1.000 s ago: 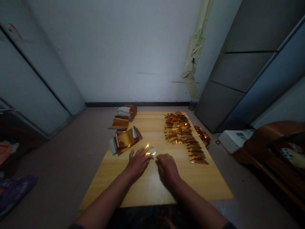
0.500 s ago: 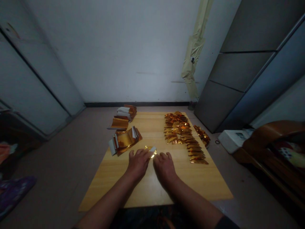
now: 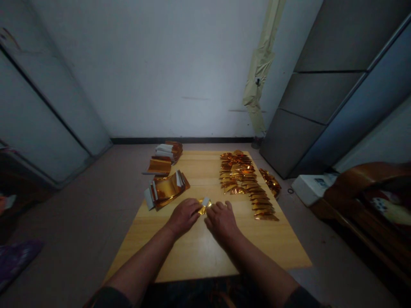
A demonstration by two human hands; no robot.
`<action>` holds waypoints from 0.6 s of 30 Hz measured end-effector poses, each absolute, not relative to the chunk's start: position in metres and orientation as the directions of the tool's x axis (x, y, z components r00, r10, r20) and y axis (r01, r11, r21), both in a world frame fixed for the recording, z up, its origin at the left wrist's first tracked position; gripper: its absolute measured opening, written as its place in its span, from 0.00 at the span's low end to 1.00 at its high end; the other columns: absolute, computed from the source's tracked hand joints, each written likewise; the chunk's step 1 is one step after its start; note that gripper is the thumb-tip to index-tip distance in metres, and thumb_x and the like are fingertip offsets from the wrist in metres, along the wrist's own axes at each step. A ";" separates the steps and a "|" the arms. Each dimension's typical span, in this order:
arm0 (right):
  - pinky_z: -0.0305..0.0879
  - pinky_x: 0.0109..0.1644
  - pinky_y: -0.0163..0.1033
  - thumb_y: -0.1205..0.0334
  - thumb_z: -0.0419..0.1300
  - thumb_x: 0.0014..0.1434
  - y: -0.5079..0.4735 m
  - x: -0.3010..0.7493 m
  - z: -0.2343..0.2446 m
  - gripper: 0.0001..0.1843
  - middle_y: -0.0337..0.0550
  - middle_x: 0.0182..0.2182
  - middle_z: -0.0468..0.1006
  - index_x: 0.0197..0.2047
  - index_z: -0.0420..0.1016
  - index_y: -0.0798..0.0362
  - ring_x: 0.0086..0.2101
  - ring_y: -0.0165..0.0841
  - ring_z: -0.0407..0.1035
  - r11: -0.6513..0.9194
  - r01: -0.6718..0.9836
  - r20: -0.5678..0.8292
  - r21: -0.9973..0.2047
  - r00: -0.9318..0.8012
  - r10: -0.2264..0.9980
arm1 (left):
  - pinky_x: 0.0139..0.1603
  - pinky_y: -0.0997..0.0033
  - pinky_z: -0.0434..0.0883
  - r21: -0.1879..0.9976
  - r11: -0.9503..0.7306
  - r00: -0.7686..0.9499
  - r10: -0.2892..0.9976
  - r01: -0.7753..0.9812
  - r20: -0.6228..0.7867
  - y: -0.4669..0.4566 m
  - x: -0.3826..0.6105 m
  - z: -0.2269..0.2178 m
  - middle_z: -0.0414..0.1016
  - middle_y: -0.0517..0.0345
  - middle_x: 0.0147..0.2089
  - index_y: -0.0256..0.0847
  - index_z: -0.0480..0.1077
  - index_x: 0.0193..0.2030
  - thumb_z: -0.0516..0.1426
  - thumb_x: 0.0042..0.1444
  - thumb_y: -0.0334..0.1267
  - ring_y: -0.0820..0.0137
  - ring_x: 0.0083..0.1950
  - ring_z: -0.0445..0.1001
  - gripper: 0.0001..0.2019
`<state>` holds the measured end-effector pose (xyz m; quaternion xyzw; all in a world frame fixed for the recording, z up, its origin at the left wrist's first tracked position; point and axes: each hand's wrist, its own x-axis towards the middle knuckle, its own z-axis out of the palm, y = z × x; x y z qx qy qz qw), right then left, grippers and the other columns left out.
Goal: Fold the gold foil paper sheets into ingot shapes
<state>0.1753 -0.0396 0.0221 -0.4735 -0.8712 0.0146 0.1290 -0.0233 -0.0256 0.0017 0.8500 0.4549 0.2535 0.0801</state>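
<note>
Between my two hands, on the wooden table [image 3: 192,256], lies a small sheet of gold foil paper [image 3: 204,206] with a pale strip showing on top. My left hand [image 3: 185,217] pinches its left edge with curled fingers. At the right edge, the fingers of my right hand [image 3: 222,220] are bent and closed on the same sheet. Beyond my left hand rests a loose stack of gold foil sheets [image 3: 167,188], some with white backs turned up. Rows of folded gold foil pieces [image 3: 237,171] overlap along the table's right side.
More foil sheets [image 3: 170,152] lie at the far left corner. Beside the table's right edge is a heap of folded foil [image 3: 271,183]. A white box [image 3: 310,188], a wooden seat [image 3: 349,192] and a grey cabinet [image 3: 298,119] stand to the right. The wall [image 3: 180,77] is behind.
My left hand has drawn back slightly to the left, so more of the gold foil sheet shows between the hands. The right hand stays near the same spot. The view has shifted a little.
</note>
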 end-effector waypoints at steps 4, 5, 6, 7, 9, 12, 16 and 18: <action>0.43 0.59 0.55 0.56 0.57 0.63 -0.037 0.184 0.023 0.09 0.44 0.43 0.77 0.45 0.73 0.49 0.46 0.39 0.64 0.537 0.830 0.217 -0.153 -0.502 0.837 | 0.49 0.61 0.68 0.357 -0.566 0.461 0.820 0.743 0.340 -0.031 -0.020 0.000 0.76 0.51 0.47 0.43 0.73 0.50 0.55 0.60 0.36 0.63 0.47 0.71 0.12; 0.43 0.59 0.54 0.56 0.57 0.63 -0.035 0.187 0.023 0.10 0.44 0.42 0.77 0.45 0.73 0.48 0.46 0.39 0.64 0.539 0.829 0.216 -0.149 -0.505 0.836 | 0.49 0.61 0.68 0.353 -0.568 0.458 0.817 0.743 0.349 -0.031 -0.018 -0.001 0.76 0.51 0.47 0.43 0.74 0.49 0.54 0.61 0.36 0.64 0.47 0.71 0.12; 0.43 0.59 0.54 0.56 0.57 0.63 -0.034 0.190 0.024 0.10 0.44 0.42 0.77 0.45 0.73 0.48 0.46 0.38 0.64 0.542 0.828 0.212 -0.144 -0.509 0.834 | 0.48 0.61 0.68 0.354 -0.569 0.451 0.815 0.742 0.364 -0.031 -0.017 -0.003 0.76 0.51 0.47 0.43 0.74 0.48 0.53 0.62 0.37 0.64 0.47 0.71 0.11; 0.43 0.58 0.53 0.55 0.57 0.63 -0.032 0.192 0.024 0.10 0.44 0.42 0.77 0.45 0.73 0.48 0.45 0.38 0.64 0.547 0.826 0.206 -0.140 -0.516 0.832 | 0.48 0.61 0.68 0.357 -0.570 0.442 0.812 0.740 0.381 -0.031 -0.015 -0.004 0.77 0.51 0.47 0.43 0.74 0.47 0.53 0.63 0.37 0.64 0.47 0.71 0.11; 0.44 0.57 0.52 0.54 0.58 0.62 -0.029 0.195 0.026 0.10 0.44 0.42 0.78 0.45 0.73 0.49 0.46 0.38 0.64 0.557 0.819 0.190 -0.135 -0.531 0.826 | 0.47 0.61 0.68 0.352 -0.580 0.437 0.802 0.735 0.408 -0.029 -0.012 -0.006 0.77 0.50 0.46 0.42 0.75 0.46 0.51 0.64 0.38 0.65 0.45 0.71 0.12; 0.46 0.56 0.52 0.52 0.58 0.62 -0.025 0.195 0.027 0.11 0.43 0.42 0.78 0.44 0.73 0.48 0.46 0.39 0.64 0.569 0.810 0.172 -0.139 -0.546 0.820 | 0.45 0.62 0.68 0.309 -0.612 0.481 0.777 0.728 0.406 -0.025 -0.012 -0.006 0.78 0.51 0.41 0.43 0.75 0.44 0.50 0.65 0.39 0.66 0.42 0.71 0.12; 0.46 0.57 0.54 0.54 0.57 0.64 -0.021 0.190 0.026 0.09 0.44 0.40 0.79 0.41 0.75 0.49 0.44 0.38 0.65 0.566 0.817 0.157 -0.113 -0.548 0.822 | 0.45 0.63 0.67 0.303 -0.640 0.525 0.761 0.706 0.381 -0.024 -0.015 0.003 0.76 0.53 0.38 0.43 0.74 0.45 0.51 0.64 0.39 0.66 0.41 0.70 0.11; 0.44 0.59 0.56 0.57 0.56 0.64 -0.019 0.189 0.024 0.09 0.44 0.38 0.79 0.40 0.75 0.50 0.42 0.38 0.66 0.584 0.807 0.165 -0.088 -0.566 0.808 | 0.45 0.63 0.67 0.317 -0.650 0.541 0.756 0.691 0.370 -0.024 -0.017 0.007 0.76 0.53 0.38 0.44 0.74 0.46 0.53 0.62 0.40 0.66 0.41 0.70 0.10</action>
